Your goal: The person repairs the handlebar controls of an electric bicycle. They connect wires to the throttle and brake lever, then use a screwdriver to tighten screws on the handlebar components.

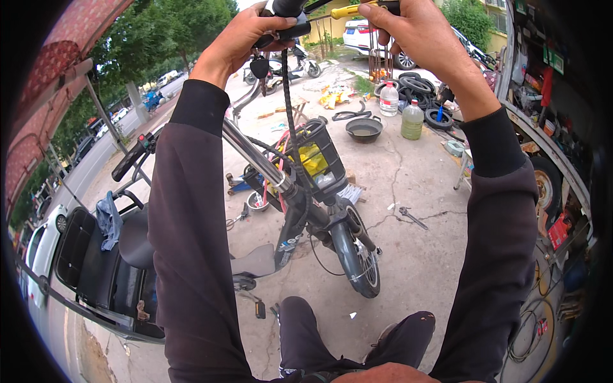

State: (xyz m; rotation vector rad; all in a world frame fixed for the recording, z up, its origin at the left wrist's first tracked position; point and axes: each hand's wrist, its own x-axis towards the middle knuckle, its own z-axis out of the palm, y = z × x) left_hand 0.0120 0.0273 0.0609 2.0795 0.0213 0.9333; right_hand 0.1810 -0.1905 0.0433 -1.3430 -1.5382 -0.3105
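Left hand: closed around black handlebar fitting.
Right hand: holding yellow-and-black screwdriver-like tool.
Front wheel: resting on cracked concrete.

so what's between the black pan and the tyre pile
A clear plastic bottle and a yellow-green bottle; the head view shows both standing between the pan and the tyre pile.

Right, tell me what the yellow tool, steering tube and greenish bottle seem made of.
Yellow tool: probably smooth plastic where yellow, judging by its even colour. Steering tube: likely polished metal, from its bright reflections. Greenish bottle: apparently clear plastic, its contents showing through; glass possible.
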